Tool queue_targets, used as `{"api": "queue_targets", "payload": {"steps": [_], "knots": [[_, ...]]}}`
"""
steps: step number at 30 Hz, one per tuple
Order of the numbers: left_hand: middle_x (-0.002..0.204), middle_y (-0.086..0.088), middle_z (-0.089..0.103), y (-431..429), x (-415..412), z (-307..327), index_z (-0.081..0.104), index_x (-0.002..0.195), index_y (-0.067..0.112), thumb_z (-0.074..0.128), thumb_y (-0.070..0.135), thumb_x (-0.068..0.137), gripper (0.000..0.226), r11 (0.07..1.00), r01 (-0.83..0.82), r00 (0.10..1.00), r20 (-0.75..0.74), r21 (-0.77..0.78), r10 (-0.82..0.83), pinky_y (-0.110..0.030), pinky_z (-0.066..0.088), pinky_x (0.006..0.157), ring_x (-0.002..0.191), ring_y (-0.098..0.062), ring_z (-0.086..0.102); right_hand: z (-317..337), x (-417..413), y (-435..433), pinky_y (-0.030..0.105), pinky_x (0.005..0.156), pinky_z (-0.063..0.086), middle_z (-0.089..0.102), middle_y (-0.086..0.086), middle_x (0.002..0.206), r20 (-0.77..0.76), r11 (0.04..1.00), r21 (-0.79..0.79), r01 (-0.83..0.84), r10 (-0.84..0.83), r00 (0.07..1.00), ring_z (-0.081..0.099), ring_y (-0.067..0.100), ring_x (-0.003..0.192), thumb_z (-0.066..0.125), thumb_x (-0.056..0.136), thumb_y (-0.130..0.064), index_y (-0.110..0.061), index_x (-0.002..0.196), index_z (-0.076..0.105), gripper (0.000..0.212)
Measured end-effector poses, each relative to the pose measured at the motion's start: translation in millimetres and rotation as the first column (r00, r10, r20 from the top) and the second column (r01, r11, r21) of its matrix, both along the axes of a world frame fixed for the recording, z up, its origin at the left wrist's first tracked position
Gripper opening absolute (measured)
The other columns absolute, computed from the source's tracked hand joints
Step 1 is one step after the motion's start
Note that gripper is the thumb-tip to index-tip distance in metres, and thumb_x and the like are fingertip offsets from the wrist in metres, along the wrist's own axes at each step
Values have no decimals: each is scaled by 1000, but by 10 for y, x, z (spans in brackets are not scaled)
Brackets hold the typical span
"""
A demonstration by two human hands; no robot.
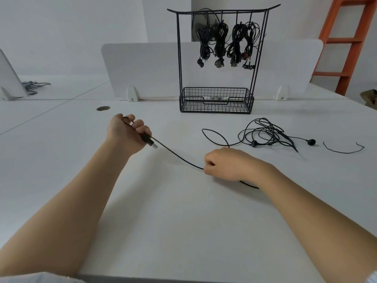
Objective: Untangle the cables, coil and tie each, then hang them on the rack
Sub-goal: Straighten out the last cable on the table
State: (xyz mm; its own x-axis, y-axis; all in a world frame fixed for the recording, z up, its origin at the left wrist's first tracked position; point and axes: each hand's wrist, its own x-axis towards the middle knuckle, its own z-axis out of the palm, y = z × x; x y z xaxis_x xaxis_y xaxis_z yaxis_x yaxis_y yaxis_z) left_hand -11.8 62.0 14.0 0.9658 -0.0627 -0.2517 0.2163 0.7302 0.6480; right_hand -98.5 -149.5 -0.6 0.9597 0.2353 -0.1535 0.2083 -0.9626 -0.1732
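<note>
A thin black USB cable (179,156) stretches between my two hands above the white table. My left hand (128,131) is closed around its plug end, with the metal connector poking out below the fingers. My right hand (224,164) pinches the same cable further along; the cable runs on under my wrist and loops back behind the hand. A tangled heap of black cable (265,133) with round earpieces lies to the right of my right hand. A short black tie wire (344,149) lies further right. The black wire rack (216,58) stands at the back with several coiled cables (226,41) hanging from its top bar.
The rack has a mesh basket (216,101) at its base. A white divider panel (142,68) stands behind it. A round cable hole (103,108) sits in the table at the left. An orange ladder (350,41) leans at the far right. More cables (34,85) lie at the far left.
</note>
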Motion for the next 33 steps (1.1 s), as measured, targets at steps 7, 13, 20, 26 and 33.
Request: {"api": "queue_targets", "payload": {"steps": [7, 13, 20, 26, 33], "knots": [[49, 1, 33, -25, -48, 53, 43, 83, 8, 42, 10, 85, 3, 981, 154, 987, -72, 117, -147, -16, 21, 31, 29, -10, 22, 1, -11, 14, 29, 54, 27, 46, 3, 77, -5, 999, -33, 1, -1, 1000, 42, 22, 72, 35, 91, -26, -13, 70, 37, 24], [86, -11, 41, -98, -10, -2, 46, 92, 1, 36, -12, 91, 16, 987, -15, 1000, -16, 160, 17, -13, 37, 40, 53, -10, 33, 12, -16, 14, 29, 52, 26, 41, 2, 70, 0, 999, -32, 13, -13, 1000, 37, 21, 67, 34, 91, -23, -13, 66, 31, 27], [45, 4, 34, -178, -81, 17, 58, 84, 20, 54, 20, 92, 9, 999, 22, 992, 127, 46, -28, -17, 41, 47, 37, -12, 35, -7, -9, 38, 29, 52, 26, 42, 2, 71, 30, 1000, 6, 2, -2, 1000, 38, 21, 69, 30, 92, -25, -13, 66, 30, 28], [36, 7, 18, -95, -95, 68, 54, 69, 18, 39, 23, 96, 31, 982, 94, 977, 175, 163, -123, -16, 14, 30, 29, -7, 18, 0, -23, 48, 29, 54, 27, 43, 1, 70, 50, 1000, 27, -1, 0, 999, 40, 22, 71, 30, 93, -26, -14, 66, 31, 29], [35, 7, 18, 35, -57, 101, 24, 35, 19, 42, 26, 94, 62, 966, 138, 978, 126, 217, -168, -16, 12, 27, 28, -7, 18, -14, -11, 27, 28, 53, 26, 42, 1, 71, -15, 1000, -16, -6, 6, 1000, 39, 21, 67, 37, 89, -26, -14, 65, 34, 27]]}}
